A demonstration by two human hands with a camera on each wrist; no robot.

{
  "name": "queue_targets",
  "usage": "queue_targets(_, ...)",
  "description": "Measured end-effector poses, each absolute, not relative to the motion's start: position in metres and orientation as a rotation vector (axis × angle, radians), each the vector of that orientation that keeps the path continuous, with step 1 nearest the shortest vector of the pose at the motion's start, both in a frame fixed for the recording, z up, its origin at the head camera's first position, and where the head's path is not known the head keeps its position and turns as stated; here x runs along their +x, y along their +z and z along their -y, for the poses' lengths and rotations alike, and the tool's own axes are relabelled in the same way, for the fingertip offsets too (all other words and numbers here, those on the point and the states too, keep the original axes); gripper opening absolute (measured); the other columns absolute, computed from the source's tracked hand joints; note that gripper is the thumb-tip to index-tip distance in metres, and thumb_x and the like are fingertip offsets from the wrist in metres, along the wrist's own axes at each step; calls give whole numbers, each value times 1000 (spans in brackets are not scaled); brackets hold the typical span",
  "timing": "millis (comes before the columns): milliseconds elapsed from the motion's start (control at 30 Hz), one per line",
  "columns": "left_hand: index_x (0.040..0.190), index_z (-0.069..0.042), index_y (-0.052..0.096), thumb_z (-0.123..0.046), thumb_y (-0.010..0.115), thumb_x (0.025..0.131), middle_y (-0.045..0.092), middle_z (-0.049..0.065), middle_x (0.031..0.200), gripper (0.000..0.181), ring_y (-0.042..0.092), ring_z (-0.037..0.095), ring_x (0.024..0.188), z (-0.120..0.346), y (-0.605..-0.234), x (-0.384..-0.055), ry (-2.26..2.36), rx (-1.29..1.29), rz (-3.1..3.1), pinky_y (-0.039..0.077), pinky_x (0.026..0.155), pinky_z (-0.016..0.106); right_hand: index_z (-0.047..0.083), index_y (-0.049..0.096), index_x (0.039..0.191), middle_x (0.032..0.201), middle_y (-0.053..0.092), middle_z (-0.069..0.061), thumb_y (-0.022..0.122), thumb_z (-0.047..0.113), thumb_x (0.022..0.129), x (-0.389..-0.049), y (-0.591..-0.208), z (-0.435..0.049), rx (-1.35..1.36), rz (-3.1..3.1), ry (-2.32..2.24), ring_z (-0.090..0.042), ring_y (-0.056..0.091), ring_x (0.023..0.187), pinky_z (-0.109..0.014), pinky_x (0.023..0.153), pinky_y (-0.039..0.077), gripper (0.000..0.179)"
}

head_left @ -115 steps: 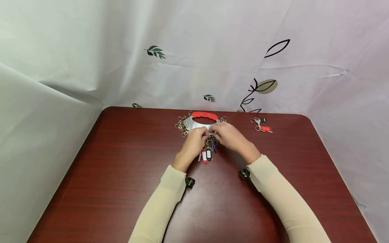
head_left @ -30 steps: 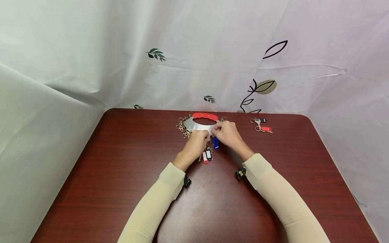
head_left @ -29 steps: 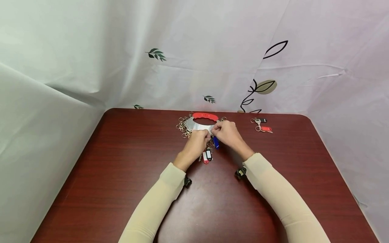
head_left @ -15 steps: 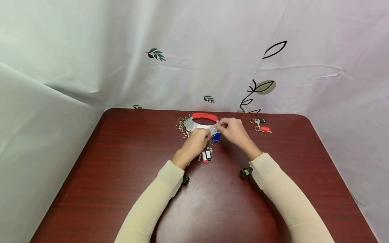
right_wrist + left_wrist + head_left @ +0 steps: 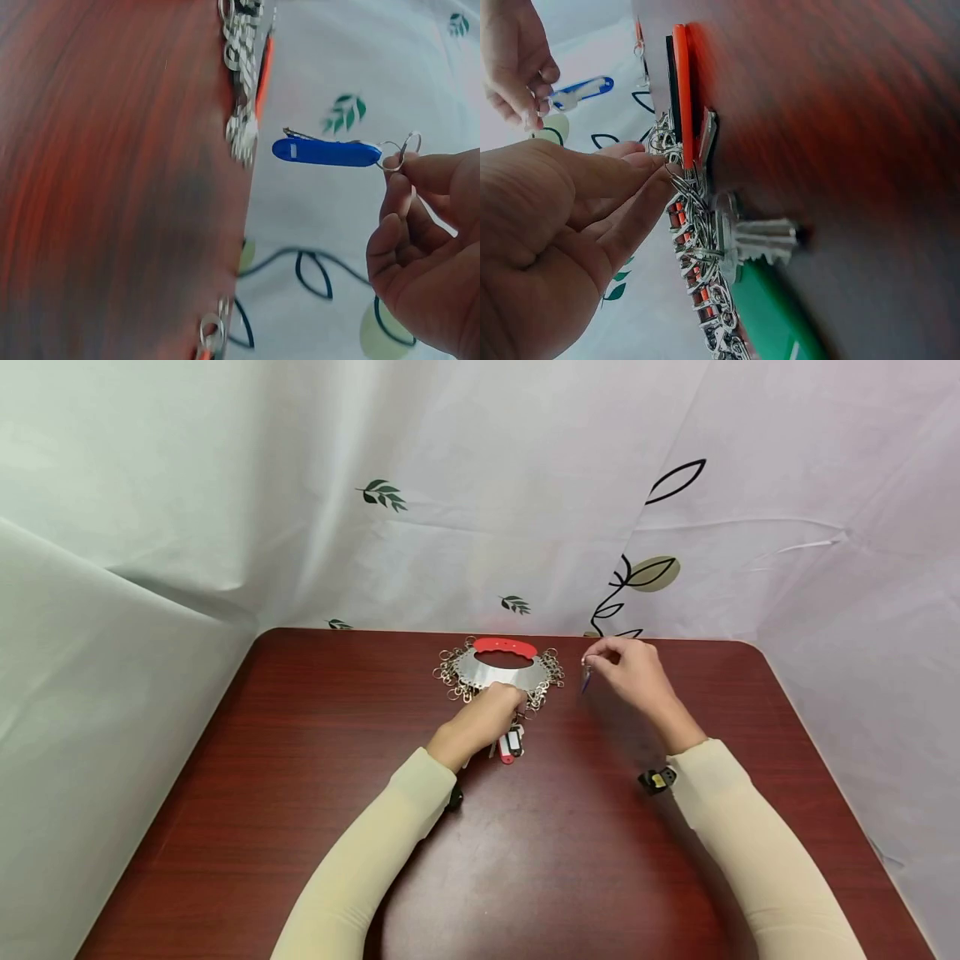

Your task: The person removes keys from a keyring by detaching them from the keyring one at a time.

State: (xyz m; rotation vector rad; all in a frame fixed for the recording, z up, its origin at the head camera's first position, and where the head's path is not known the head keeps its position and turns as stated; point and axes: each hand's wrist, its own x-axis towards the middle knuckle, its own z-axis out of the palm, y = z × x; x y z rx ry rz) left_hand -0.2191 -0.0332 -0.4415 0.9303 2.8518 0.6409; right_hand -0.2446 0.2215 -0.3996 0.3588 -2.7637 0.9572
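My right hand (image 5: 633, 672) is raised to the right of the key holder, pinching a split ring from which a blue key tag (image 5: 327, 152) and a key hang in the air. At the holder's near edge, my left hand (image 5: 487, 714) pinches a small metal key ring (image 5: 672, 166) between thumb and finger. The key holder (image 5: 498, 675) is a silver plate with a red grip and several clips and rings along its edge. Below my left hand lie a red key tag (image 5: 507, 747) and a black-framed tag (image 5: 515, 742). A green key tag (image 5: 772, 311) with a key shows in the left wrist view.
The dark red-brown table (image 5: 322, 760) carries everything. White patterned cloth (image 5: 450, 527) hangs close behind and at both sides. Another ring with something red (image 5: 204, 352) lies at the bottom edge of the right wrist view, partly cut off.
My right hand has come away from the holder, up and to the right, taking the blue key tag with it. My left hand has stayed at the holder's near edge.
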Motion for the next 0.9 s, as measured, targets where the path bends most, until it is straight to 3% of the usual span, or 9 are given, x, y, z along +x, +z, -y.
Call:
queue_targets(333, 99, -3, 75, 15, 55, 89, 76, 7, 94, 29, 70, 18, 88, 45, -440, -218, 658, 1003, -2847, 58, 78, 30, 12, 78, 99, 88, 77, -11, 70, 17, 100, -241, -387, -270, 312, 2759, 855, -17, 64, 69, -23, 58, 47, 10)
queue_targets(500, 97, -1, 75, 13, 56, 91, 75, 8, 92, 24, 71, 21, 88, 61, -435, -215, 655, 989, -2883, 59, 79, 31, 11, 78, 101, 90, 77, -11, 69, 17, 99, -241, -387, -292, 293, 2783, 776, -16, 62, 73, -27, 61, 45, 11)
queue_targets(700, 96, -2, 76, 11, 59, 90, 76, 9, 93, 23, 72, 23, 91, 83, -430, -210, 638, 972, -2939, 60, 81, 34, 14, 77, 97, 80, 75, -8, 71, 17, 98, -242, -394, -319, 318, 2781, 714, -9, 58, 68, -24, 63, 41, 7)
queue_targets(900, 88, -5, 73, 7, 62, 90, 71, 4, 84, 16, 67, 18, 80, 104, -428, -204, 657, 933, -2974, 58, 73, 32, 15, 77, 97, 90, 76, -6, 73, 17, 97, -243, -402, -344, 381, 2804, 657, -11, 54, 75, -23, 66, 39, 5)
